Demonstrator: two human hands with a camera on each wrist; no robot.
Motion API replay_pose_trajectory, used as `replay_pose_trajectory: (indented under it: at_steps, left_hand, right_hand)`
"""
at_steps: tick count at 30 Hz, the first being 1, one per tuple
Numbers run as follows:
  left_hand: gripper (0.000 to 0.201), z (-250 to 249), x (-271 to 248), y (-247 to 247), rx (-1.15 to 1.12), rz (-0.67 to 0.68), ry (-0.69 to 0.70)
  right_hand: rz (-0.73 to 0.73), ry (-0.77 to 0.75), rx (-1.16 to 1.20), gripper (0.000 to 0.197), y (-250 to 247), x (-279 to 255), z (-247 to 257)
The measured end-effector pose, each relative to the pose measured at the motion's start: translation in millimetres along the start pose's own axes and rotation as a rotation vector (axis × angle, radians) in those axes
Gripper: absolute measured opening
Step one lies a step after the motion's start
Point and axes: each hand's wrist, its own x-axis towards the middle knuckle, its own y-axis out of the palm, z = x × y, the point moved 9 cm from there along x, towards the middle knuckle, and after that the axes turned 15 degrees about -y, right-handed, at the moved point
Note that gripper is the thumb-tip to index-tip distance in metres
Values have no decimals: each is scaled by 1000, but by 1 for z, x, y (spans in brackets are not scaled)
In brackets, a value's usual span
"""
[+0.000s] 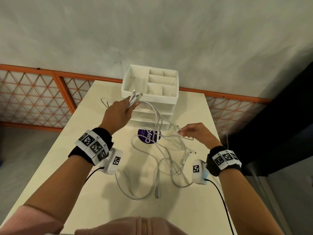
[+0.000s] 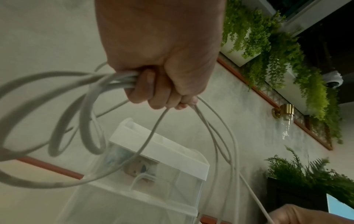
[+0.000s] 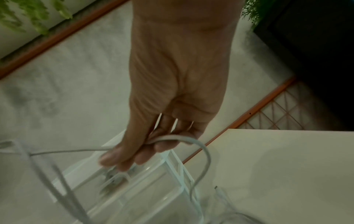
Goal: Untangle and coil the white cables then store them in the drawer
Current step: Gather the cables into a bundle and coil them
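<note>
Several white cables [image 1: 162, 156] lie tangled on the cream table [image 1: 88, 192] in front of a white drawer unit [image 1: 150, 106]. My left hand [image 1: 122, 111] is raised before the unit and grips a bundle of cable ends [image 1: 135, 97], plugs sticking up; in the left wrist view the fingers [image 2: 153, 94] curl round the strands [image 2: 118, 78]. My right hand [image 1: 191, 133] hovers to the right of the unit and pinches one cable loop [image 3: 172, 139] between thumb and fingers. The strands hang from both hands down to the tangle.
The drawer unit has an open compartment tray [image 1: 160, 82] on top and stands at the table's far edge. A purple round sticker [image 1: 149, 136] lies in front of it. An orange lattice railing [image 1: 33, 95] and a wall are behind; dark furniture [image 1: 279, 124] is right.
</note>
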Motion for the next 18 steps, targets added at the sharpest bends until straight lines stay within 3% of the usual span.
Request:
replay_pose_trajectory:
  at_steps: [6, 7, 9, 11, 13, 16, 18]
  left_hand:
    - [44, -11, 2, -8, 9, -70, -15]
    - [44, -15, 0, -7, -1, -62, -4]
    - [44, -21, -3, -4, 4, -50, 14]
    - [45, -27, -7, 3, 60, -25, 36]
    - [46, -36, -13, 9, 37, 17, 75]
    - [49, -44, -19, 6, -74, 32, 99]
    - [44, -38, -15, -1, -115, -7, 73]
  right_hand:
    - [126, 31, -13, 11, 35, -8, 5]
    - [128, 55, 4, 21, 38, -9, 4]
    - [107, 63, 59, 65, 41, -7, 11]
    - [72, -5, 85, 87, 41, -1, 37]
    - [71, -98, 69, 79, 46, 11, 65]
    - [90, -167, 3, 33, 53, 25, 84]
    - [114, -164, 7, 21, 56, 29, 81]
